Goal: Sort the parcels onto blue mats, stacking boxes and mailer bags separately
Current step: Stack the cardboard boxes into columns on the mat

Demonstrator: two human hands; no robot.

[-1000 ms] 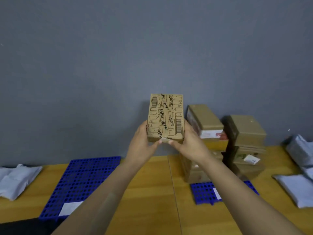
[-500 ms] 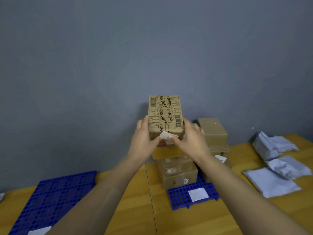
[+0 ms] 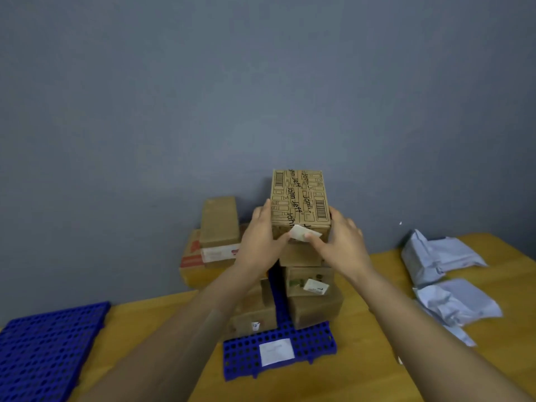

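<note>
Head view: both hands clasp the printed box [image 3: 300, 201]. The left hand [image 3: 261, 239] is curled round its left side and the right hand [image 3: 339, 242] round its right side, thumbs meeting on the near face by a white slip [image 3: 304, 234]. The box is level at the top of the right column of boxes [image 3: 313, 303]; whether it touches the box below cannot be told. That column stands on the small blue mat [image 3: 316, 340], with a left column of boxes [image 3: 217, 224] just beside it. A larger blue mat [image 3: 43, 349] lies well apart at the left of the worktop [image 3: 362, 378]. Pale mailer bags [image 3: 443, 256] lie on the worktop at the right
</note>
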